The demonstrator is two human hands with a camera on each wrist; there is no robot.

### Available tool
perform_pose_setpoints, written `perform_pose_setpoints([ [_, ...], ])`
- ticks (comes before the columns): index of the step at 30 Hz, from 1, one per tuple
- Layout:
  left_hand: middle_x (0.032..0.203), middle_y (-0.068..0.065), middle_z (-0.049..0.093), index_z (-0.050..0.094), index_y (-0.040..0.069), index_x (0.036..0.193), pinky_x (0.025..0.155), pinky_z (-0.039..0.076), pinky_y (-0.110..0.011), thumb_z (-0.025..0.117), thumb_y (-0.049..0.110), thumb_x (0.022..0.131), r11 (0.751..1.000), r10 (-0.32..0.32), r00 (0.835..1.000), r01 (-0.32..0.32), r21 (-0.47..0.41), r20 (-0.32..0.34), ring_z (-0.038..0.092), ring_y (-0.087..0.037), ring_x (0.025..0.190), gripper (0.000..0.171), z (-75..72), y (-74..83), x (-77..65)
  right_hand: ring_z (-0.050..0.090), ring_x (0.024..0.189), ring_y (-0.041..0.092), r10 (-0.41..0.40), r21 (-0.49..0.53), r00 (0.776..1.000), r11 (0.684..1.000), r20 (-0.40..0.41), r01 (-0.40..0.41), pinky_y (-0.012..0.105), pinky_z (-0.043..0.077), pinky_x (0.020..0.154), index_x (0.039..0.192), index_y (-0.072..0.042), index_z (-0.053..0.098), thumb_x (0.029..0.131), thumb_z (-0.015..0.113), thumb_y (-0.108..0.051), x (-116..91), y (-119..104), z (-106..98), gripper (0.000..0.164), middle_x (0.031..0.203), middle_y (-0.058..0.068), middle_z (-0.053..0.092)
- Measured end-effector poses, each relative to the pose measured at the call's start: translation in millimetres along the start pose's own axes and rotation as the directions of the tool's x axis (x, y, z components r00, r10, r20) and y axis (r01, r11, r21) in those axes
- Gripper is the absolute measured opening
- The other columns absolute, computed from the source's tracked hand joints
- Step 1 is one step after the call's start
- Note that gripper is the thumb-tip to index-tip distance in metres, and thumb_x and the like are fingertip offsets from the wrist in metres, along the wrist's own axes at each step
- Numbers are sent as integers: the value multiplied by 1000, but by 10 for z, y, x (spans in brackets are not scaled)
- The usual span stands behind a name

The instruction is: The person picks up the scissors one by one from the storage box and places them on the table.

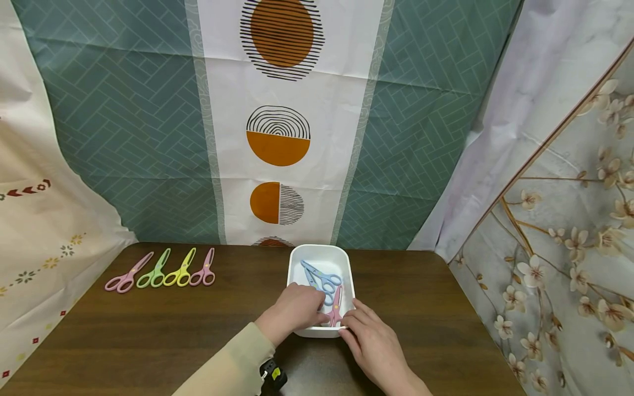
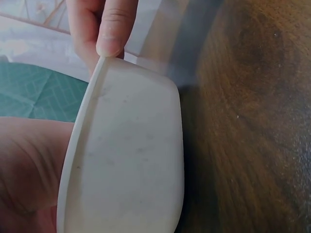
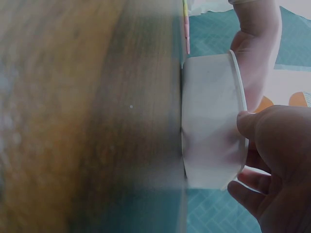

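Observation:
A white plastic box (image 1: 317,332) stands on the table with two blue scissors (image 1: 324,276) and pink scissors (image 1: 336,308) inside. My left hand (image 1: 297,307) reaches over the near left rim, its fingers down in the box beside the pink scissors' handle. I cannot tell whether those fingers, partly hidden, grip it. At the near right corner, my right hand (image 1: 373,344) holds the box, thumb on the front rim and fingers along the right side. The right wrist view shows the right hand (image 3: 286,155) at the box wall (image 3: 211,116).
Four scissors lie in a row at the table's back left: pink scissors (image 1: 130,274), green scissors (image 1: 156,272), yellow scissors (image 1: 182,270) and another pink pair (image 1: 205,269). Patterned cloth (image 1: 138,137) hangs behind the dark wooden table (image 1: 213,324), with floral cloth (image 1: 559,247) at right.

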State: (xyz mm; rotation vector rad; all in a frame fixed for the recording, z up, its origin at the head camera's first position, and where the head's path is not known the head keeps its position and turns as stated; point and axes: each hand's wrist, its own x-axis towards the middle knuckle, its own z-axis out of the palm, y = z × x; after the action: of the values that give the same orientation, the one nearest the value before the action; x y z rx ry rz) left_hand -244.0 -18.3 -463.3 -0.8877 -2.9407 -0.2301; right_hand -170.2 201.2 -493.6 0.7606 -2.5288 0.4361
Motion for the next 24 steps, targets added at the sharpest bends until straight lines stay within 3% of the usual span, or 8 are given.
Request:
perform_pose_setpoints([
  [24, 66, 5, 60, 66, 18, 74, 95, 54, -50, 87, 42, 92, 995, -86, 991, 81, 53, 99, 55, -17, 66, 36, 28, 69, 112, 62, 142, 28, 1, 1, 1000, 1000, -2, -1, 46, 58, 107, 102, -22, 78, 97, 87, -22, 0, 6, 6, 10, 116, -9, 76],
])
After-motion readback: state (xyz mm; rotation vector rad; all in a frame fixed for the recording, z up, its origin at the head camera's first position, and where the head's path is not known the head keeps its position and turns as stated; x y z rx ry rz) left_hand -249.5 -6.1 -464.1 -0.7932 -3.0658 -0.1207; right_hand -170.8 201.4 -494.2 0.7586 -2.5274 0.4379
